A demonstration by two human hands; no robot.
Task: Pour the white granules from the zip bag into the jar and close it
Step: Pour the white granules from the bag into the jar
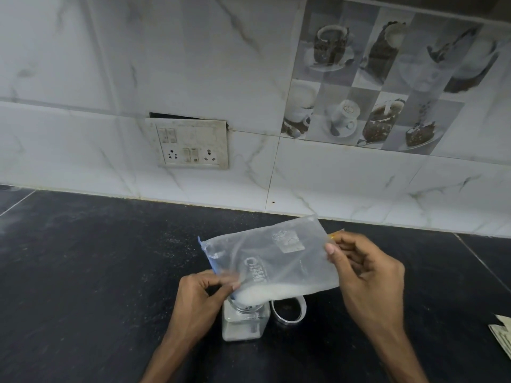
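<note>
A clear zip bag (276, 255) with a blue zip edge hangs tilted above a clear square jar (244, 323) on the black counter. White granules (265, 293) lie along the bag's lower edge and run into the jar's open mouth. My left hand (204, 294) pinches the bag's open corner at the jar mouth. My right hand (365, 275) pinches the bag's raised far end. The jar holds some white granules at its bottom. Its round lid (289, 309) lies on the counter just right of the jar.
The black stone counter (96, 272) runs back to a white marble-tiled wall with a switch and socket plate (193, 143). Folded paper (503, 335) lies at the right edge. Fine white specks dot the counter left of the bag.
</note>
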